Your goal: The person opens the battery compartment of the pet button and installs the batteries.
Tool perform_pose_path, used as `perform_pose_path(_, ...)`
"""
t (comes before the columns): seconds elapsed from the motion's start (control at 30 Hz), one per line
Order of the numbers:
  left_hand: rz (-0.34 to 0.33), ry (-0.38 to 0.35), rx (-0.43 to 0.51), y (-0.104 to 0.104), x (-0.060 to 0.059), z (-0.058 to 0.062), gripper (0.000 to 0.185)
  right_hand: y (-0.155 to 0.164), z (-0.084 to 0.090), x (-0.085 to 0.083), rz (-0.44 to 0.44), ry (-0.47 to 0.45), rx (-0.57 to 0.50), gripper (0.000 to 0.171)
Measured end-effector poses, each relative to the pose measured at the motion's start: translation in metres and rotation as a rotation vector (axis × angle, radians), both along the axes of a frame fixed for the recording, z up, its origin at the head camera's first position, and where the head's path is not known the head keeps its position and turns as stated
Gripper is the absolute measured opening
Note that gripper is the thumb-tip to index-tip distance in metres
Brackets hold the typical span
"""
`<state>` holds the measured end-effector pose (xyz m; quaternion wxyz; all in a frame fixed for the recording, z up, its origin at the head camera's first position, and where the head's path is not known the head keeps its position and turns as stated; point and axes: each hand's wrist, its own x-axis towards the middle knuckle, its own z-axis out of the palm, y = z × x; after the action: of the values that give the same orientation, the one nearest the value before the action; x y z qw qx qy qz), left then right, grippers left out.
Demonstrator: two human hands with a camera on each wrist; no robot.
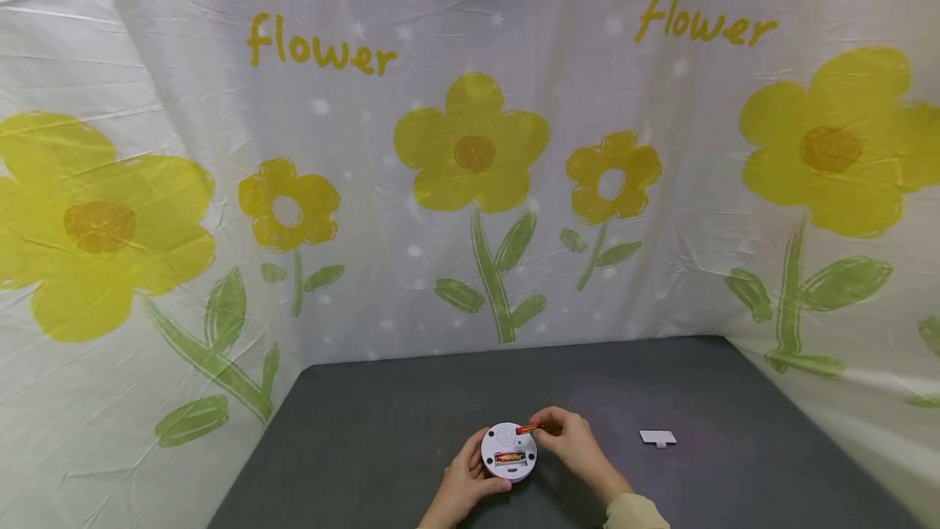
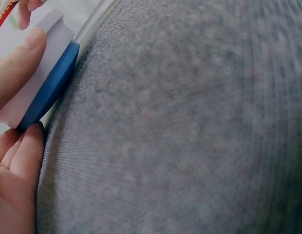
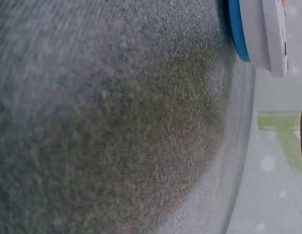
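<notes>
A round white device [image 1: 500, 440] with a dotted grille sits in my left hand [image 1: 465, 478], thumb on its near edge and fingers around its left side. In the left wrist view its underside is a blue layer [image 2: 53, 87]. One red and gold battery [image 1: 510, 457] lies in the open slot on its upturned face. Between thumb and fingers, my right hand [image 1: 574, 443] pinches a second red battery [image 1: 525, 429] over the device's upper right part. Whether this battery touches the device, I cannot tell.
To the right of my right hand, a small white battery cover [image 1: 657, 437] with a tab lies on the dark grey table [image 1: 382, 423]. A white curtain [image 1: 382, 268] printed with yellow flowers stands behind the table and along its sides.
</notes>
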<state>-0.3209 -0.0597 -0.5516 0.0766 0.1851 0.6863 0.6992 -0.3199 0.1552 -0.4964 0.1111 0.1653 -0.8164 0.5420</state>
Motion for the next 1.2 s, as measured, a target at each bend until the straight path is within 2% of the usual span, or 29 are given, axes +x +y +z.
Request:
perform_pose_path(0.17, -0.004, -0.002, 0.023, 0.0, 0.002, 0.003, 0.086, -0.001, 0.0, 0.0, 0.037, 0.004, -0.012, 0.012)
perform_pose_path(0.47, 0.009, 0.012, -0.01, 0.001, -0.002, -0.004, 0.087, -0.004, 0.002, 0.002, 0.099, 0.0, -0.092, 0.022)
perform_pose_path(0.7, -0.018, 0.049, 0.026, 0.0, 0.001, -0.003, 0.087, -0.007, 0.007, 0.003, 0.029, -0.041, -0.157, 0.023)
perform_pose_path(0.83, -0.019, 0.041, 0.026, 0.0, 0.001, -0.004, 0.087, -0.008, 0.009, 0.004, 0.027, -0.04, -0.12, 0.015)
perform_pose_path(1.07, -0.019, 0.03, 0.02, 0.0, -0.002, -0.005, 0.087, -0.016, 0.013, 0.01, 0.098, 0.015, -0.03, 0.009)
perform_pose_path(1.2, -0.032, 0.033, 0.026, 0.0, -0.001, -0.003, 0.086, -0.022, 0.009, 0.01, 0.133, 0.039, 0.036, 0.008)
